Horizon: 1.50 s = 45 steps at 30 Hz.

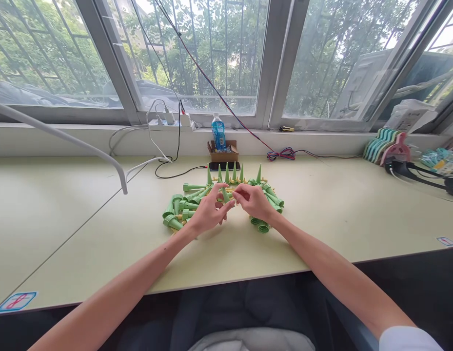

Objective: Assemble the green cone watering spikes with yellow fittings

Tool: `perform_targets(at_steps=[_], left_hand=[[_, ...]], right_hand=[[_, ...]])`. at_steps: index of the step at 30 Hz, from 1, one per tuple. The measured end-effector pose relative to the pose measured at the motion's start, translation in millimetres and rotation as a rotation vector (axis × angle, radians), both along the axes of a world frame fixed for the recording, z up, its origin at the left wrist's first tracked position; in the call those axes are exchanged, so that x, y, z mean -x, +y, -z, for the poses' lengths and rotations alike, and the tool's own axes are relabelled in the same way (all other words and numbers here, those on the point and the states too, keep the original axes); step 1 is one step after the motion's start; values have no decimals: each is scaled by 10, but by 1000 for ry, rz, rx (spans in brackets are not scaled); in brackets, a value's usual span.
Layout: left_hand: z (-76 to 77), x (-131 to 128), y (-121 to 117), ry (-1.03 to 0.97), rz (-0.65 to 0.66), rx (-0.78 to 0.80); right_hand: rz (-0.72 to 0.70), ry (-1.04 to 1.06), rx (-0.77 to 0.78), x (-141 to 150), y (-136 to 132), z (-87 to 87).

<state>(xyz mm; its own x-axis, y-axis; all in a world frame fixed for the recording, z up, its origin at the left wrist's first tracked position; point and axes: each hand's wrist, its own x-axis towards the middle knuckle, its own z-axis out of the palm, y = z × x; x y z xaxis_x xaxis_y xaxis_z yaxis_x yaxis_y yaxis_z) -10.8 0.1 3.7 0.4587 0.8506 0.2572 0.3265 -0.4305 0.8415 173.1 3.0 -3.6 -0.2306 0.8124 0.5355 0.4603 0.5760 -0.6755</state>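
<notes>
Head view: a green cone point(225, 196) is held by the left hand point(208, 209), pinched between the thumb and a finger, over the middle of the table point(226, 261). The right hand point(254, 201) is held just beside it, with the thumb and a finger brought close together near the cone; whether a small thing is pinched there cannot be told. Behind the hands, a row of green cones point(234, 173) is stood up with the points on top, and small yellow bits point(232, 181) can be seen around them. More green cones are heaped in a left pile point(168, 206) and a right pile point(275, 198). Behind the row, a dark phone point(224, 166) is laid flat, near a brown box point(224, 157) and a blue bottle point(218, 132).
</notes>
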Motion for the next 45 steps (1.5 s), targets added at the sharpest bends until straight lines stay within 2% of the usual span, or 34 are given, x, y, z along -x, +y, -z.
perform_targets(at_steps=[7, 20, 32, 39, 45], left_hand=[[9, 1, -1, -25, 54, 12], [47, -1, -5, 57, -21, -138], [83, -9, 12, 19, -21, -246], [133, -27, 12, -50, -39, -237], [185, -48, 16, -25, -141, -294]], right_hand=[[17, 0, -16, -9, 3, -8], [-8, 10, -8, -12, 10, 11], [2, 29, 4, -6, 30, 22], [-1, 32, -14, 13, 28, 40], [3, 42, -21, 9, 33, 56]])
